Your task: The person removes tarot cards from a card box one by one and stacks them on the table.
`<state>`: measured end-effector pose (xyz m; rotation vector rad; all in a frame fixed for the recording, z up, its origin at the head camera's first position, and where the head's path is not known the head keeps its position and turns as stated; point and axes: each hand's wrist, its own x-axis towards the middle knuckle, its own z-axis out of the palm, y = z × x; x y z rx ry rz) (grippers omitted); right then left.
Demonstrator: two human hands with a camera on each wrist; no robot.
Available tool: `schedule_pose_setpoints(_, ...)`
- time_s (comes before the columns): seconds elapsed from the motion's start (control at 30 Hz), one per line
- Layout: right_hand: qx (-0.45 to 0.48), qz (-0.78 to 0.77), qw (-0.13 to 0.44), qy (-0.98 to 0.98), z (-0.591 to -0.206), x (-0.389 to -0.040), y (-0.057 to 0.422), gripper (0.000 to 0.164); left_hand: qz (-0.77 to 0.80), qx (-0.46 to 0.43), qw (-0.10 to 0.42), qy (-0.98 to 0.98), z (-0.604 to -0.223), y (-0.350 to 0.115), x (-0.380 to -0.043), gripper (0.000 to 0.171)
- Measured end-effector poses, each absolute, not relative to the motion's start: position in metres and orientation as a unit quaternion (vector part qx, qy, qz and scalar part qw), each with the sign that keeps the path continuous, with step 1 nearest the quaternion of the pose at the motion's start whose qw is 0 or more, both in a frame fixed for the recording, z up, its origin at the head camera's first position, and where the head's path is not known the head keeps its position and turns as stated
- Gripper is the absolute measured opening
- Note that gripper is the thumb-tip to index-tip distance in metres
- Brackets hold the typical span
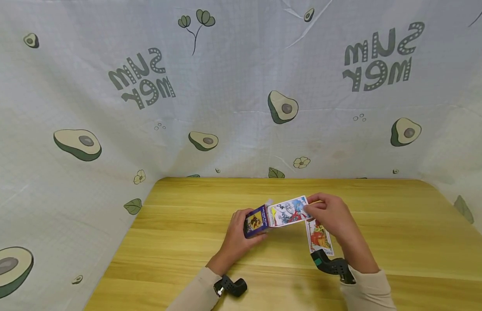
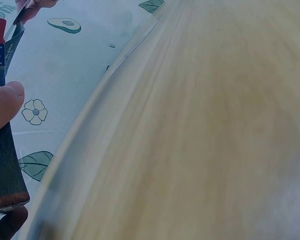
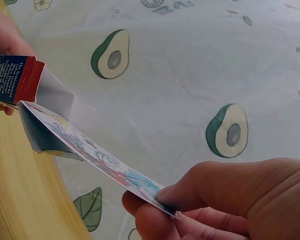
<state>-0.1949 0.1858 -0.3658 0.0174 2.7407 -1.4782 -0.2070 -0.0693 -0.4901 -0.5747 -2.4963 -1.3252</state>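
My left hand (image 1: 238, 231) grips a dark blue card box (image 1: 256, 221) with a picture on its front, thumb on one side and fingers round the other. Flaps at the box's open end stand out in the right wrist view. There my right hand (image 3: 230, 200) pinches the outer end of an illustrated card (image 3: 105, 157) between thumb and fingers; the card's other end is at the box opening. A second illustrated card (image 1: 319, 237) lies on the table just below my right hand, its upper edge overlapped in the head view.
The wooden table (image 1: 179, 242) runs back to a white cloth (image 1: 233, 86) printed with avocados and leaves, which also hangs along both sides. A black wrist camera (image 1: 329, 264) is on the right wrist, near the lying card.
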Motion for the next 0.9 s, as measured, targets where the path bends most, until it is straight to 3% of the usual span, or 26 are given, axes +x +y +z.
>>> schedule_pose_setpoints(0.9,0.038,-0.478,0.005,0.878,-0.364,-0.194,0.201,0.040,-0.463,-0.208,0.136,-0.851,-0.492,-0.071,-0.208,0.073)
